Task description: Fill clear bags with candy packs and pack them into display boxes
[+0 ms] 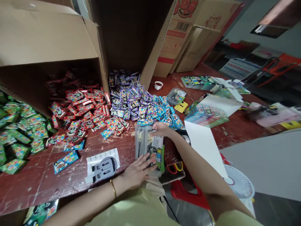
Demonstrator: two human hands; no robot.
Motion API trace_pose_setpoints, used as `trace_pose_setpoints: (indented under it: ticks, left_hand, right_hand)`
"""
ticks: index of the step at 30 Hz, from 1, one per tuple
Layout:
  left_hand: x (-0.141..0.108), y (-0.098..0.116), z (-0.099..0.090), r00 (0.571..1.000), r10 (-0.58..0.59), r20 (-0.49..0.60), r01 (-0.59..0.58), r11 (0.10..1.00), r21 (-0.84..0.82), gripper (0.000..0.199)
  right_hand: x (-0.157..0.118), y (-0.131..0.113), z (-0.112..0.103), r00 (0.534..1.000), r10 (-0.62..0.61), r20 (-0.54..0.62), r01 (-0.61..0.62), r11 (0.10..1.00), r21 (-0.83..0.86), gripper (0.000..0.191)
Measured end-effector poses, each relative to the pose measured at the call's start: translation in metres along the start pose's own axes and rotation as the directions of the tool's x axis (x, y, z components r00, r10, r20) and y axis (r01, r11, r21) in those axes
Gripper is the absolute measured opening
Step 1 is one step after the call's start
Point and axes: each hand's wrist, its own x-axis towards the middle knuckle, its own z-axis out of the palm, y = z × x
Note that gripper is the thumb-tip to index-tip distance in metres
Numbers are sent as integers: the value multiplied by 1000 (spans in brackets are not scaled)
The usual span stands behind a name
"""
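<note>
Item: stack of clear printed plastic packets [142, 141], at the front edge of the table [128, 147], close against the person's torso. Left hand [137, 169]: fingers spread, palm down, laid over the lower part of the stack, grasping nothing. Right hand [161, 129]: fingers bent together at the upper edge of the stack; whether they pinch a packet cannot be told.

Clearance: narrow bare strip of tabletop left of the stack, up to a grey slotted plastic piece [105, 168] lying on a pale printed film [115, 153]. Behind the stack, blue packs [166, 114] crowd near the right hand. To the right, a white sheet [204, 144] slopes beside the right forearm.

Surface: dark red, scuffed, paint worn pale in patches. Loose heaps: green packs [35, 125], red packs [87, 105], purple packs [131, 97]; the red and purple heaps reach back into open cartons [51, 34]. Further: small white cup [158, 85], open display box [209, 111]. Below, right: red stool [190, 194], white fan [240, 182].

Markings: multicoloured characters on the packets, too small to read; barcode [182, 26] and red emblem on a rear carton [174, 44], lettering unclear.
</note>
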Motion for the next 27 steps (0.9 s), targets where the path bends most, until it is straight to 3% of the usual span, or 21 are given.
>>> trace_pose_setpoints:
  ticks: [5, 11, 14, 16, 17, 20, 22, 25, 27]
  left_hand:
    - [2, 0, -8, 999, 15, 31, -14, 999, -41, 71]
    - [-11, -4, -4, 1000, -12, -25, 11, 999, -44, 78]
    - [-11, 8, -24, 999, -27, -35, 26, 999, -37, 87]
    - [-6, 21, -50, 988, -81, -129, 81, 997, -7, 100]
    - [-2, 26, -64, 968, -127, -216, 136, 990, 27, 98]
    - [8, 37, -99, 841, -231, -489, 326, 938, 118, 71]
    - [8, 37, -114, 777, -240, -582, 383, 914, 135, 55]
    - [-2, 29, -125, 752, -276, -599, 387, 920, 62, 37]
    - [-10, 23, -131, 768, -334, -546, 384, 923, -24, 27]
  right_hand:
    - [-12, -8, -20, 994, 26, 105, -40, 991, 131, 40]
    - [-40, -17, -17, 992, -7, 126, -18, 981, 195, 33]
    - [-51, -24, -19, 986, -34, 164, 2, 982, 188, 33]
    - [-62, -37, -22, 988, -52, 146, 15, 968, 250, 32]
    - [-69, -47, -22, 989, -64, 130, 22, 952, 306, 31]
    - [-93, -80, -10, 989, -134, 59, 89, 872, 482, 28]
    - [-107, -100, 7, 980, -200, -20, 177, 813, 554, 26]
    - [-118, -113, 36, 961, -240, -136, 274, 789, 550, 26]
    - [-120, -115, 48, 921, -227, -316, 352, 832, 428, 27]
